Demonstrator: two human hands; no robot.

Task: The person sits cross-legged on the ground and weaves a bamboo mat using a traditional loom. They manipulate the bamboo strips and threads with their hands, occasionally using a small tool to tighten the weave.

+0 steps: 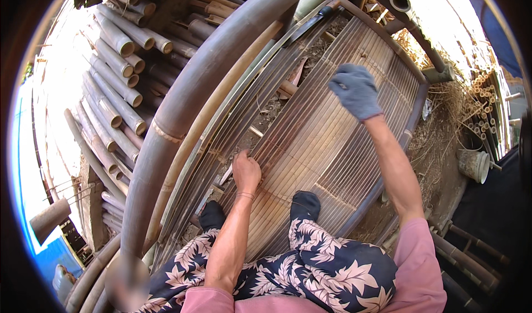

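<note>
My bare left hand is low over the gap in the slatted bamboo platform. Its fingers are curled together at the edge of the dark slats, and what they pinch, if anything, is hidden. In a blue-grey glove, my right hand is raised above the far right part of the slats, closed like a fist; I cannot make out anything in it. Left of the gap runs a second strip of narrow dark slats. A long dark blade with a brown handle lies at the far end.
A thick curved bamboo pole arches along the left side. Cut bamboo poles are stacked beyond it. On the right are a dirty white bucket and a bundle of thin bamboo. My dark-socked feet rest on the platform.
</note>
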